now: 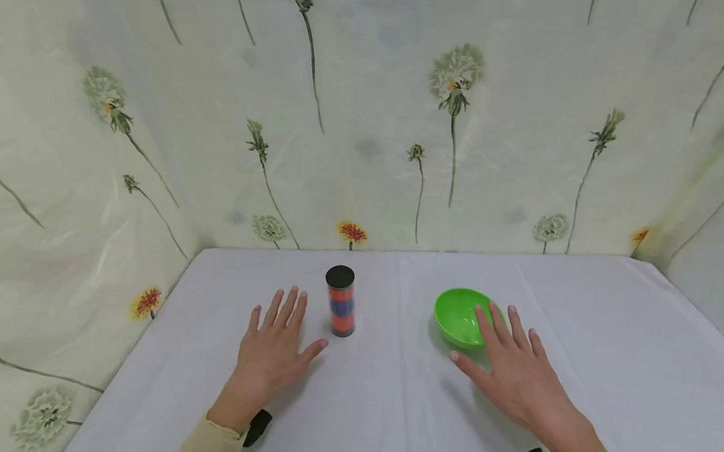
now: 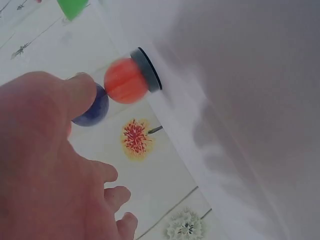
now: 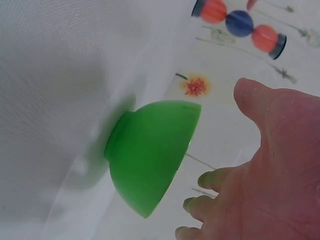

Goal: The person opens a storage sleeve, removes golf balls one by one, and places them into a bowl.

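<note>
A clear tube [image 1: 342,306] with a black lid stands upright on the table, left of the middle. In the left wrist view, orange and dark blue balls [image 2: 126,81] show inside it. My left hand [image 1: 272,356] hovers just left of the tube, fingers spread, touching nothing that I can see. To the right, a bright green bowl [image 1: 456,316] sits upright; its inside shows no contents. My right hand [image 1: 515,378] is held with spread fingers over the near right side of the bowl, hiding part of its rim. The right wrist view shows a gap between the bowl [image 3: 152,152] and the fingers.
A white cloth [image 1: 380,399] covers the table. Behind it and at both sides hangs a pale sheet [image 1: 369,180] printed with dandelions and orange flowers. Black straps [image 1: 258,427] are on both wrists.
</note>
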Demonstrator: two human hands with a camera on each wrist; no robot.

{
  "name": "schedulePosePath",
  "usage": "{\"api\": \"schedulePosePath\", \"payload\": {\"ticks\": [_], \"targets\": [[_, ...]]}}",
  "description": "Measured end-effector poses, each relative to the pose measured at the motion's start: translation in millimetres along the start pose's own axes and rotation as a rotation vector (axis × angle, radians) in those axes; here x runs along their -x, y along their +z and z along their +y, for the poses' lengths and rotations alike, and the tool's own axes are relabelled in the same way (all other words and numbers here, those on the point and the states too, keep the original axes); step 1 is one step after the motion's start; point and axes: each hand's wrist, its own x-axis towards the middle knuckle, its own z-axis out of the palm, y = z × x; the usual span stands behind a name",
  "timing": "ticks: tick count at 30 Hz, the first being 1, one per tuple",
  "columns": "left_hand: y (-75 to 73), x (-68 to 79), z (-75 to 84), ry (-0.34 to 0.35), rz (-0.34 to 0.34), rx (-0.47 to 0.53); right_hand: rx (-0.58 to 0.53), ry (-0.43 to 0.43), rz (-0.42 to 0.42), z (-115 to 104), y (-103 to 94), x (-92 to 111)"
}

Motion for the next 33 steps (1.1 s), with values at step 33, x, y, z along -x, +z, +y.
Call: {"api": "schedulePosePath", "payload": {"ticks": [33], "targets": [[9.5, -47.3, -39.7, 0.166, -0.145, 0.791, -0.233, -0.324, 0.128, 13.9, 8.7, -50.7]]}}
